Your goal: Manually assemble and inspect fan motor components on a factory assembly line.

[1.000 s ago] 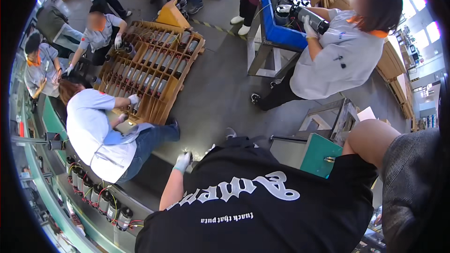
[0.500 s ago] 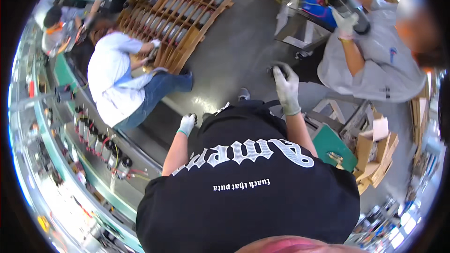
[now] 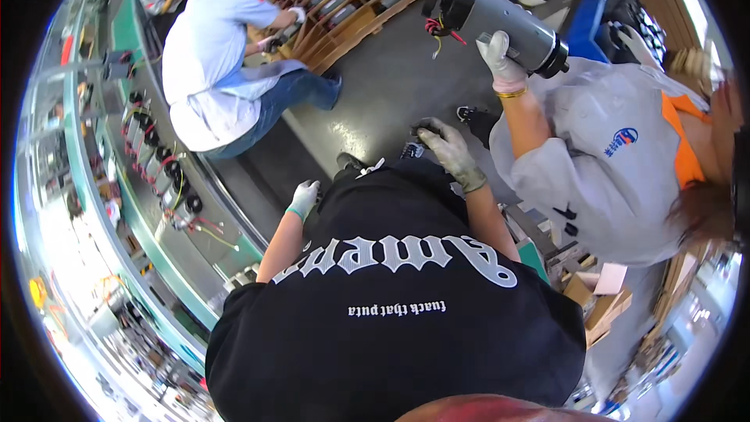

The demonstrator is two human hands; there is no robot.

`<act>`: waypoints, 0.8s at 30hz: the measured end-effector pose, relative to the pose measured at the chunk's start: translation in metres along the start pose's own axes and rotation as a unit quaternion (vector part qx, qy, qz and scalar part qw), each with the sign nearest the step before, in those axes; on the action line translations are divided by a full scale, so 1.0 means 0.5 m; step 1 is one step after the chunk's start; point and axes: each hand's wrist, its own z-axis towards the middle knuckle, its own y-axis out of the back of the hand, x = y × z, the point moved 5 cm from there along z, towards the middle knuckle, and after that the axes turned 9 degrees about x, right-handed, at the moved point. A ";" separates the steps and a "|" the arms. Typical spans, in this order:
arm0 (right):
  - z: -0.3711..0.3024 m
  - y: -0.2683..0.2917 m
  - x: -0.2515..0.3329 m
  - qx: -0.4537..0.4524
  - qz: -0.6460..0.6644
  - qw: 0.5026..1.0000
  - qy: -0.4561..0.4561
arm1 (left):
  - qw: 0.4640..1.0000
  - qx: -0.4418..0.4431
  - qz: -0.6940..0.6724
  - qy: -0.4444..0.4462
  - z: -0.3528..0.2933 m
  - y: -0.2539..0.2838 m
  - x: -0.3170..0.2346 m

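My left hand (image 3: 303,197), in a pale glove with a green cuff, hangs beside my black shirt (image 3: 398,328). Its fingers curl in loosely, and nothing shows in them. My right hand (image 3: 451,155), in a glove with dark, soiled fingertips, is held out in front of me. Thumb and fingers are bent but apart, with no object seen between them. Nearest to it on the right, a co-worker's gloved hand (image 3: 504,62) holds up a grey cylindrical motor (image 3: 512,27) with red and yellow wires. I touch neither the motor nor the co-worker.
On the left runs a conveyor line (image 3: 187,254) with several motors (image 3: 152,148). A co-worker in white (image 3: 207,62) bends over a wooden divided crate (image 3: 336,0) of motors. At right are a blue bin (image 3: 590,19) and cardboard boxes (image 3: 601,301).
My right hand has come lower and to the left, its fingers tilting left. The co-worker at right has come closer with the motor. My view has shifted, and my left hand stays beside my body.
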 end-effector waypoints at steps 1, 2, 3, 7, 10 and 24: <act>0.008 -0.011 0.000 0.012 0.007 1.000 -0.007 | 1.000 0.009 0.002 -0.005 -0.012 -0.003 -0.008; 0.012 -0.025 -0.002 0.026 0.013 0.999 -0.015 | 1.000 0.001 -0.012 0.004 -0.025 0.000 0.004; 0.018 -0.037 0.003 0.041 0.011 0.999 -0.020 | 1.000 -0.010 -0.013 -0.001 -0.030 0.003 0.009; 0.029 -0.089 0.028 0.113 0.119 0.986 -0.038 | 0.999 -0.031 -0.029 0.001 -0.033 0.006 0.078; 0.024 -0.119 0.014 0.100 -0.186 0.977 -0.019 | 0.996 -0.057 -0.060 0.013 -0.059 0.017 0.137; 0.033 -0.162 -0.315 0.280 -0.415 0.853 -0.149 | 0.982 -0.151 0.101 0.059 -0.241 0.002 0.262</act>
